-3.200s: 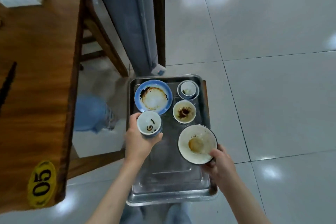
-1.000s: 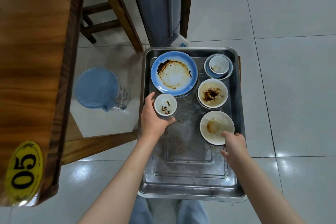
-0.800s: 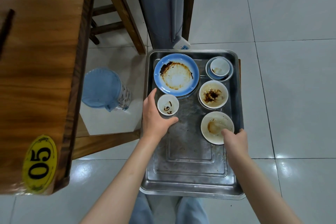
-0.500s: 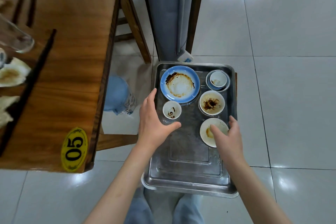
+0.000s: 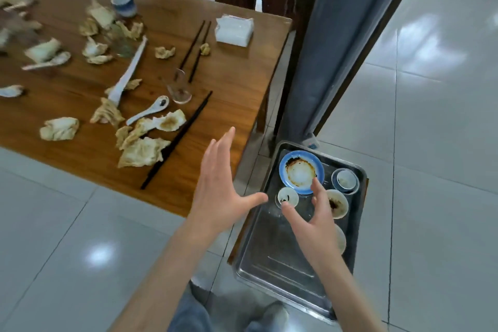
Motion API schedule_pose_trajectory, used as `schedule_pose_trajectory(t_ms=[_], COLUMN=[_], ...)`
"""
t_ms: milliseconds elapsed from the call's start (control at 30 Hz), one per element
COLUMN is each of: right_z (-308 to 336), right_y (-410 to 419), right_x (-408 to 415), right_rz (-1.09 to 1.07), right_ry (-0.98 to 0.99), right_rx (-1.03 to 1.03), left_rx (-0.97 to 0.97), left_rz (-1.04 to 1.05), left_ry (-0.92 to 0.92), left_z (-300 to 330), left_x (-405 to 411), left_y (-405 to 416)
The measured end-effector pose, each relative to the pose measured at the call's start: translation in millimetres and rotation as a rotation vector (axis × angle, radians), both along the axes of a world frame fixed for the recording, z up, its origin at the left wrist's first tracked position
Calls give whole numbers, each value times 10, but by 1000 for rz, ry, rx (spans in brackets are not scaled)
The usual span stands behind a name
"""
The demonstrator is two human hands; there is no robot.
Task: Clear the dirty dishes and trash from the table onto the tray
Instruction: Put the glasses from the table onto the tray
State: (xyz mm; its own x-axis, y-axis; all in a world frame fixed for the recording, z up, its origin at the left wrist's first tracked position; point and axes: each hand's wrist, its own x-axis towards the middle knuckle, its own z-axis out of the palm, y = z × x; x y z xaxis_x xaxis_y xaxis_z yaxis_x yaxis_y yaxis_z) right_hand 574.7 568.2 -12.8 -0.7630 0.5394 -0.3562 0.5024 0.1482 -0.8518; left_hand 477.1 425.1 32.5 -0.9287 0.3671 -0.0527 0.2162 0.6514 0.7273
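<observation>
Nearest the camera, at 6 o'clock, both forearms reached forward with nothing held. Left hand (image 5: pixel 221 191) hovered over the table (image 5: pixel 215 83) edge, fingers (image 5: pixel 227 143) straight and spread, released. Right hand (image 5: pixel 315 221) hung above the metal tray (image 5: pixel 272 269), fingers loosely curved and apart, released, covering part of a white bowl (image 5: pixel 341 240). Tray sat low at 5 o'clock, beside the table corner. On it, small white cup (image 5: pixel 288 196) just off the right thumb tip, stained bowl (image 5: pixel 338 203) at its 3 o'clock, blue-rimmed plate (image 5: pixel 300 172) beyond, cup on blue saucer (image 5: pixel 346 180) at the plate's 3 o'clock. Farther out on the table, at 10 to 11 o'clock: black chopsticks (image 5: pixel 177 140), crumpled soiled napkins (image 5: pixel 142 152), white spoon (image 5: pixel 149 110), drinking glass (image 5: pixel 180 89), another chopstick pair (image 5: pixel 195 50), blue-patterned cup (image 5: pixel 123 4). Napkin stack (image 5: pixel 234 31) lay at 12 o'clock near the far corner.
</observation>
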Motion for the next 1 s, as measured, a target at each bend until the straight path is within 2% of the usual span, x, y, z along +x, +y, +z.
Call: schedule_pose_trajectory(t_ms=[167,367,667,1000], right_z=[402,741,859,846], right_y=[-529,-1163,-2148,-2588], right_x=[-283,-663,-1208,-1678], right_rz=[177,229,184,145], right_ry=[29,39,15,39], right_rx=[57,74,67,76], left_rx=[-34,-65,-109,-124], left_rz=[167,311,326,282], left_ry=[9,-27,7,1], left_z=[358,638,877,761], left_x=[-155,-372,-877,-1318], left_y=[-794,-1847,-3042,-3523])
